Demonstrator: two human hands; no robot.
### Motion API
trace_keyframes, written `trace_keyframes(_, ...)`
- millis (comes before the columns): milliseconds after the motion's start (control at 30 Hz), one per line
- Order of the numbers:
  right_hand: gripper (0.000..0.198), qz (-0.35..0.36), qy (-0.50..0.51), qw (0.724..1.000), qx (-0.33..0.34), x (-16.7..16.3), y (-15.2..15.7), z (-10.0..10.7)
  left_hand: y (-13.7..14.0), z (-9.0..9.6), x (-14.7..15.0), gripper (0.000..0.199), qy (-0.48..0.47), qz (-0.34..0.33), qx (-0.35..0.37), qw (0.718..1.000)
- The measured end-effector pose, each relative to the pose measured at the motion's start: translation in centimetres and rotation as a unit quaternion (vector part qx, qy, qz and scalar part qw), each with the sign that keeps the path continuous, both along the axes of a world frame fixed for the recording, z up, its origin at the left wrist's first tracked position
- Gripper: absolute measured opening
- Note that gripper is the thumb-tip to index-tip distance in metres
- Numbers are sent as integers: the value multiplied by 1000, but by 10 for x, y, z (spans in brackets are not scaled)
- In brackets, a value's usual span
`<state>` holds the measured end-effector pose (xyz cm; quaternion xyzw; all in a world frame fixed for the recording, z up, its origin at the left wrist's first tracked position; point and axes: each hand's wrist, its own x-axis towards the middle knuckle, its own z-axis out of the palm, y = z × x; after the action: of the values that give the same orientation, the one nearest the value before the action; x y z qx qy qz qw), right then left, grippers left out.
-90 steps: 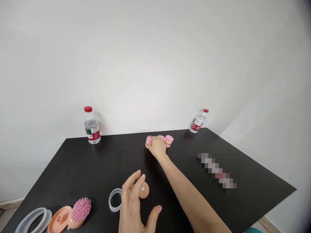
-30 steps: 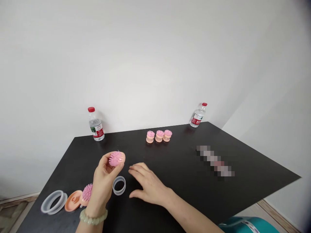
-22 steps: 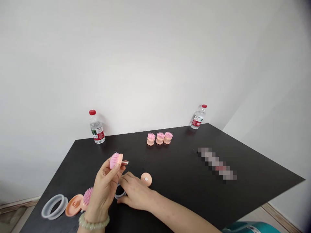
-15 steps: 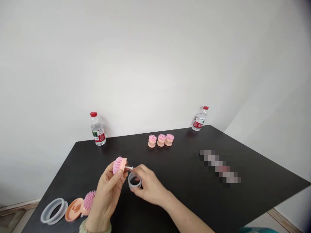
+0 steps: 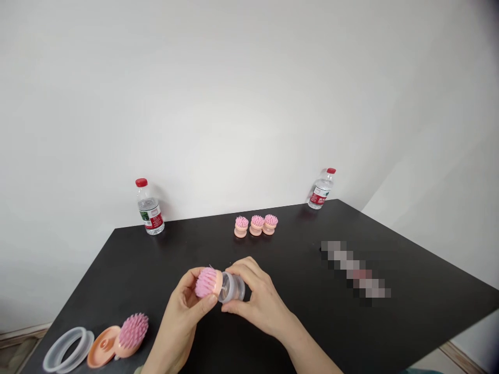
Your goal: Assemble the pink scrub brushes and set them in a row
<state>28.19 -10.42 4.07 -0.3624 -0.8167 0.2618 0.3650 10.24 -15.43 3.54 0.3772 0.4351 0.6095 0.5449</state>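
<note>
Head view: the left hand (image 5: 181, 309) pinches a pink brush (image 5: 210, 283), the right hand (image 5: 261, 293) a clear ring (image 5: 233, 288) at its base (image 5: 219, 283), toward the table's (image 5: 296, 265) near edge. Likely light, soft-bristled, best held by that stiff base. Three brushes (image 5: 256, 226) stand near the far edge.

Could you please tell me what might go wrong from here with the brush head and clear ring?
The left hand grips the brush head and the right hand the clear ring; either piece might slip and drop. The thin pale stem by the ring could catch if the pieces tilt. The larger ring lies near the table's left edge, so a bump might send it over.
</note>
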Motion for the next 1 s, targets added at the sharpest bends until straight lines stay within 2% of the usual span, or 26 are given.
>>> trace_keyframes(100, 46, -7, 4, 1000, -6, 0, -3, -1, 1, 0, 3, 47, -24, 14, -17, 999)
trace_keyframes(200, 45, -20, 1, 1000, -8, -3, -7, -3, 3, -2, 6, 49, -56, -1, -30, 998)
trace_keyframes(433, 41, -42, 62, 994, 77, -10, -12, -10, 3, -9, 9, 43, -113, -11, -32, 993)
trace_keyframes(600, 34, -56, 79, 991, 90, -12, -15, -7, 3, -12, 8, 39, -133, -40, -25, 990)
trace_keyframes(733, 40, -30, 69, 994, 78, -8, -17, -4, 3, -11, 7, 38, -166, -56, -26, 984)
trace_keyframes(867, 52, -5, 79, 990, 118, -6, -16, -3, 4, -10, 6, 44, -194, -58, -31, 979)
trace_keyframes(1000, 46, -16, 96, 986, 136, -7, -16, -2, 5, -9, 6, 42, -202, -78, -17, 976)
